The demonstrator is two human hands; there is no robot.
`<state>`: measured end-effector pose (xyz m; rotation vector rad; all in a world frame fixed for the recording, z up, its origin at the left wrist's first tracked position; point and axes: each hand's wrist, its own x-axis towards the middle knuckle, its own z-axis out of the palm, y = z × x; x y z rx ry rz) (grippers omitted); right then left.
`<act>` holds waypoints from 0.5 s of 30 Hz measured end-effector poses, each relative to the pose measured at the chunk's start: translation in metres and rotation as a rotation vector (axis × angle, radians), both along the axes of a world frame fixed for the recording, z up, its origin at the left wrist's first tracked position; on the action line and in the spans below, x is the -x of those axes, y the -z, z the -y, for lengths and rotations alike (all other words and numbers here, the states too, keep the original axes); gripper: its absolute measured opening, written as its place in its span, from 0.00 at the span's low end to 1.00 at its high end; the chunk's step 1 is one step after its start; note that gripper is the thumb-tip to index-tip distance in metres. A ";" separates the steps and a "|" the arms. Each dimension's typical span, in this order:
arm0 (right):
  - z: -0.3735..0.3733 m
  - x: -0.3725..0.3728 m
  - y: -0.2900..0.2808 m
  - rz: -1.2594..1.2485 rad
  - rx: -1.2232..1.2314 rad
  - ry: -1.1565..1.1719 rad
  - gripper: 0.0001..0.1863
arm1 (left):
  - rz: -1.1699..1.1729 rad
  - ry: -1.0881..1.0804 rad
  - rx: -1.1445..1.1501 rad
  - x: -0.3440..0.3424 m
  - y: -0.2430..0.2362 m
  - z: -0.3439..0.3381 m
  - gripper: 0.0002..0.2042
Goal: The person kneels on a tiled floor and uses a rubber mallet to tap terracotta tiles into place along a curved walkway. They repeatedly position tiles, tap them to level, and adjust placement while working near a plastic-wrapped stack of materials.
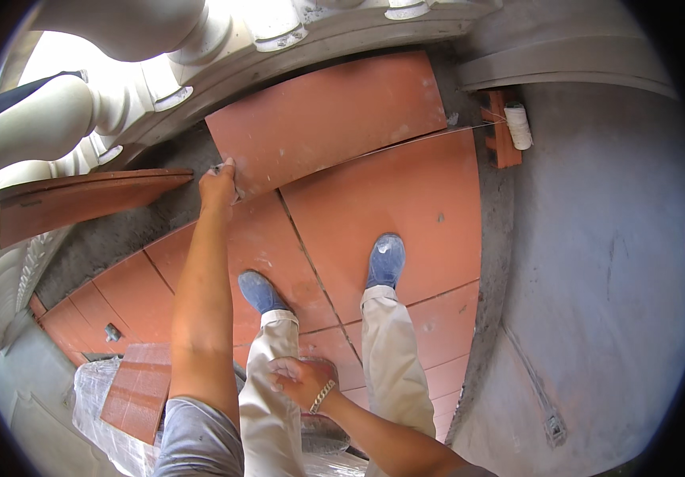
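Note:
A long terracotta floor tile (330, 119) lies along the foot of the balustrade, beside rows of laid tiles. My left hand (219, 184) grips its left end near the lower corner, fingers closed around the edge. Close to my left shin, my right hand (298, 383) hangs with its fingers loosely apart and nothing visible in them. Below that hand is a reddish rounded object (322, 425), partly hidden by my arm and leg. A thin string (406, 145) runs along the lower edge of the long tile toward a white spool (519, 127).
Another stack of tiles (80, 203) leans against the white balusters (36, 119) at left. Tile pieces (139, 389) lie on plastic wrap at lower left. A hollow red brick (505, 141) sits by the spool. A grey wall (597, 262) bounds the right.

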<state>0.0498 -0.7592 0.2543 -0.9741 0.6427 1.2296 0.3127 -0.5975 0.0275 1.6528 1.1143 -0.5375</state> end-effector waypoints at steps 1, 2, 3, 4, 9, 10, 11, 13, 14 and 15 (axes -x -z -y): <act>-0.001 0.002 0.001 -0.019 0.005 -0.028 0.20 | -0.001 -0.016 0.008 0.000 -0.001 0.001 0.11; -0.001 0.004 0.003 -0.035 -0.018 0.005 0.20 | -0.002 -0.030 0.015 -0.001 -0.003 0.000 0.11; -0.001 0.005 0.003 -0.047 -0.021 0.005 0.20 | -0.015 -0.030 0.043 -0.001 -0.005 0.000 0.11; 0.000 0.006 0.004 -0.036 -0.020 0.015 0.20 | -0.026 -0.027 0.072 -0.002 -0.007 -0.001 0.12; 0.001 0.006 0.005 -0.012 -0.007 0.013 0.19 | -0.003 -0.002 0.056 -0.004 -0.025 0.006 0.21; 0.000 0.006 0.004 0.032 0.016 0.009 0.19 | -0.022 0.010 0.051 -0.006 -0.032 0.007 0.22; 0.000 0.006 0.004 0.011 0.002 0.042 0.17 | -0.040 0.023 0.046 -0.008 -0.040 0.008 0.23; -0.002 0.007 0.004 -0.008 0.013 0.110 0.14 | -0.026 0.081 0.160 -0.017 -0.057 0.010 0.24; -0.002 0.007 0.004 0.019 0.026 0.112 0.14 | -0.040 0.104 0.218 -0.020 -0.066 0.012 0.24; -0.002 0.007 0.005 0.043 0.033 0.107 0.14 | -0.007 0.159 0.327 -0.023 -0.074 0.016 0.25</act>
